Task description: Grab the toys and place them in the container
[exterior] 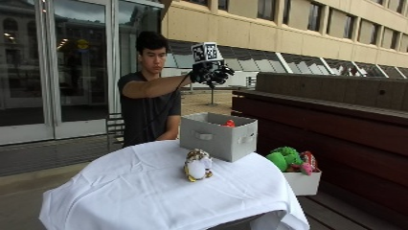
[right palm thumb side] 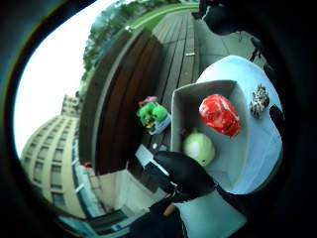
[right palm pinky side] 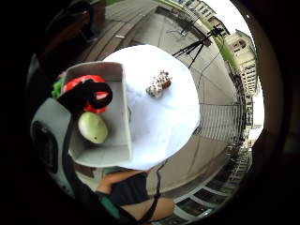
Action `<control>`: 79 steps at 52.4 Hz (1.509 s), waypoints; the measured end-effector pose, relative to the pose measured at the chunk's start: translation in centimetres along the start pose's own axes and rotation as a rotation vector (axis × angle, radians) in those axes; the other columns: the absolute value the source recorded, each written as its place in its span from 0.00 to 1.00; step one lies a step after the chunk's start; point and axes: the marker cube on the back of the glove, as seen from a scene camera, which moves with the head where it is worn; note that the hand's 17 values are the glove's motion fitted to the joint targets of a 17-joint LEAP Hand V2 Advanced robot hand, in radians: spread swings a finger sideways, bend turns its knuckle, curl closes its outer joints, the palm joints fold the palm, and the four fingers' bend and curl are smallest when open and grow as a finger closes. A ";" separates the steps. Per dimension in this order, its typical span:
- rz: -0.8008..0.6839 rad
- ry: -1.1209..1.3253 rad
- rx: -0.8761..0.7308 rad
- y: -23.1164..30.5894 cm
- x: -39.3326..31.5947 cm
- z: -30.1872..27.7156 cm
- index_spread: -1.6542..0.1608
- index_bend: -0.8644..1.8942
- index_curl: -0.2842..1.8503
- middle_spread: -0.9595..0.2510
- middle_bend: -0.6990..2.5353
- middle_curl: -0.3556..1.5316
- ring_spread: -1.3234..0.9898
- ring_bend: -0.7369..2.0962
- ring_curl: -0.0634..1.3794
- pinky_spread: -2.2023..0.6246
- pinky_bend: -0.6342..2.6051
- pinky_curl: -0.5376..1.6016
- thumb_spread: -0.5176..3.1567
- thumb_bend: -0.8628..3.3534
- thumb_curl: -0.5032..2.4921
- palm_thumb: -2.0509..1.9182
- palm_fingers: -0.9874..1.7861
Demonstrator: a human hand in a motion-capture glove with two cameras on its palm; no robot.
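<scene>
In the outside view my gloved right hand [exterior: 211,72] hangs high above the grey fabric container [exterior: 218,134], its fingers loosely spread and holding nothing. A red toy [exterior: 228,123] peeks over the container's rim. The palm views look down into the container [right palm thumb side: 198,94] [right palm pinky side: 117,117], where a red toy [right palm thumb side: 219,115] [right palm pinky side: 84,84] and a pale green round toy [right palm thumb side: 199,148] [right palm pinky side: 93,127] lie. A small spotted owl toy [exterior: 198,165] [right palm pinky side: 158,84] [right palm thumb side: 258,100] stands on the white tablecloth in front of the container.
The round table [exterior: 127,191] wears a white cloth. On the wooden bench [exterior: 357,124] beside it, a white box [exterior: 303,183] holds green and pink plush toys [exterior: 285,158] [right palm thumb side: 153,116]. The person sits behind the table.
</scene>
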 end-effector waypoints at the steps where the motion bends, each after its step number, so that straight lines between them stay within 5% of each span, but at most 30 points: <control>1: 0.030 0.028 0.038 -0.2 0.2 0.1 0.69 0.32 0.51 0.73 0.27 0.48 0.48 0.57 0.34 0.67 0.61 0.48 0.40 0.18 0.37 0.52 0.43; 13: 0.121 0.157 0.125 0.0 4.2 -2.5 0.71 0.34 0.41 0.81 0.27 0.46 0.55 0.50 0.28 0.73 0.63 0.46 0.40 0.19 0.33 0.50 0.30; 31: 0.254 0.211 0.139 -2.5 17.2 -4.0 0.73 0.33 0.31 0.76 0.27 0.44 0.57 0.42 0.23 0.78 0.60 0.43 0.40 0.19 0.28 0.50 0.29; 53: 0.284 0.189 -0.019 -7.4 27.0 9.9 0.74 0.33 0.22 0.75 0.27 0.41 0.57 0.41 0.24 0.79 0.60 0.42 0.39 0.19 0.26 0.50 0.28; 79: 0.284 0.205 -0.257 -7.8 28.3 24.2 0.75 0.31 0.18 0.77 0.26 0.37 0.58 0.39 0.25 0.80 0.62 0.42 0.38 0.20 0.26 0.51 0.27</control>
